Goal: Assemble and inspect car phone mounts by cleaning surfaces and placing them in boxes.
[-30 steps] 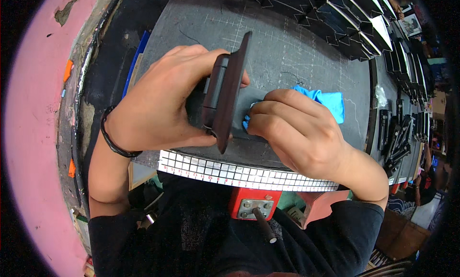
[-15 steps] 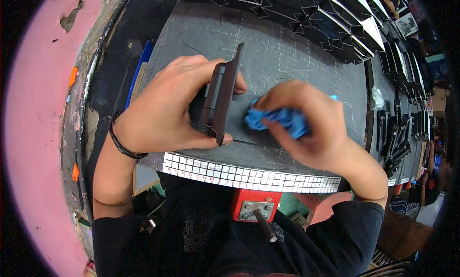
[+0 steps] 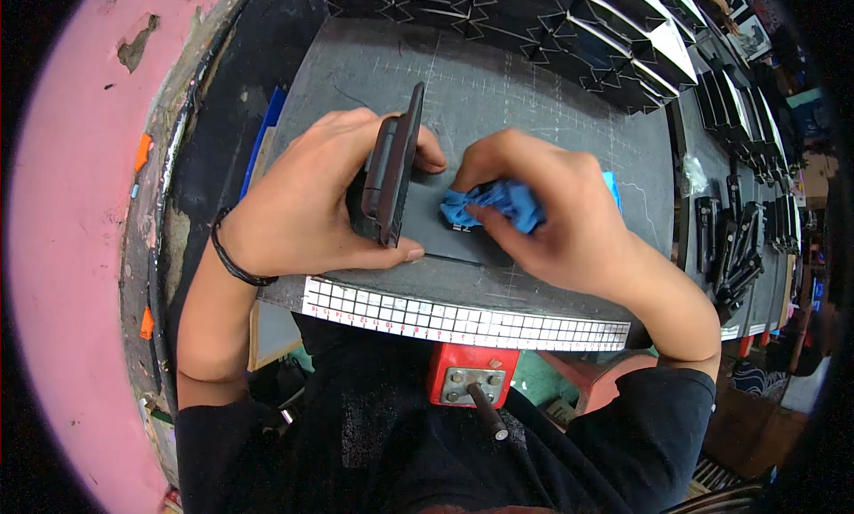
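My left hand point(image 3: 307, 198), with a dark bracelet at the wrist, is closed round a black plate-like piece point(image 3: 406, 162) standing nearly on edge. A rounded black bar point(image 3: 375, 171) runs along its left side. The thumb and fingertips reach past the two ends of the piece, close to a dark flat panel point(image 3: 436, 235) on the table. My right hand point(image 3: 565, 198) is closed on a crumpled blue cloth point(image 3: 516, 202), pressed against that panel just right of the upright piece. Whether the piece and the panel are joined cannot be made out.
A ruled white strip point(image 3: 463, 327) follows the table's front edge. Stacked black pieces with white edges point(image 3: 534, 24) line the back. Several black fittings point(image 3: 729, 238) and clear plastic point(image 3: 695, 174) lie at the right. A pink wall point(image 3: 71, 247) stands at the left.
The right hand has moved slightly left with the cloth, and its blur has lessened. The black piece in the left hand has shifted a little left in view.
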A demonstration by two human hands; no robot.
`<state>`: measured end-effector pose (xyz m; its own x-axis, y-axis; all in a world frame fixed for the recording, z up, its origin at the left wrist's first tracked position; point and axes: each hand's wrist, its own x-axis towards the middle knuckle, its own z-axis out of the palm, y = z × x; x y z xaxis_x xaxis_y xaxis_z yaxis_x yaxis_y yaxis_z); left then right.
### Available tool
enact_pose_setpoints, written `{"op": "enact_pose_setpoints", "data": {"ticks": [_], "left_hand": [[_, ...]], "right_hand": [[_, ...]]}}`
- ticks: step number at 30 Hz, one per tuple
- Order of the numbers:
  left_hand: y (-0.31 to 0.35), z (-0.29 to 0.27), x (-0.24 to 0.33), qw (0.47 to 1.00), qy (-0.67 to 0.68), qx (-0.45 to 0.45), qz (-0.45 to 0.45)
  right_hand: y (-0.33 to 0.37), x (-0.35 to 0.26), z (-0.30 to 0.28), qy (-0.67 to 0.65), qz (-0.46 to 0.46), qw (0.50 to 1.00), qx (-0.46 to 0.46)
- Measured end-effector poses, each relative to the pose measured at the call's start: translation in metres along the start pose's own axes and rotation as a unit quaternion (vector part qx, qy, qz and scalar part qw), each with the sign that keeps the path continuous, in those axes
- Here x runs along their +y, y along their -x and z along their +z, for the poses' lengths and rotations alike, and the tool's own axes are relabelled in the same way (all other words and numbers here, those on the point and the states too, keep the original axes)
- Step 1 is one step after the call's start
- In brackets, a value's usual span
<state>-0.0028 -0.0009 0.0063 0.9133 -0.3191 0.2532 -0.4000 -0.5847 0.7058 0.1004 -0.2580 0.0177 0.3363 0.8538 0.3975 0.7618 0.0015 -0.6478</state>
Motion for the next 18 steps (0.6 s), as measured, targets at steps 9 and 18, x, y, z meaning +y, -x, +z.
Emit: {"op": "enact_pose_setpoints", "data": {"ticks": [9,18], "left_hand": [[-0.002,-0.001,0.004,1.000,0.012,0.000,-0.015],[-0.002,0.000,0.000,1.000,-0.011,0.007,0.009]], "right_hand": [[0.004,-0.013,-0.004,0.071,-0.014,0.996,-0.051],[0.000,-0.009,-0.005,0.050,-0.001,0.998,-0.041]]}}
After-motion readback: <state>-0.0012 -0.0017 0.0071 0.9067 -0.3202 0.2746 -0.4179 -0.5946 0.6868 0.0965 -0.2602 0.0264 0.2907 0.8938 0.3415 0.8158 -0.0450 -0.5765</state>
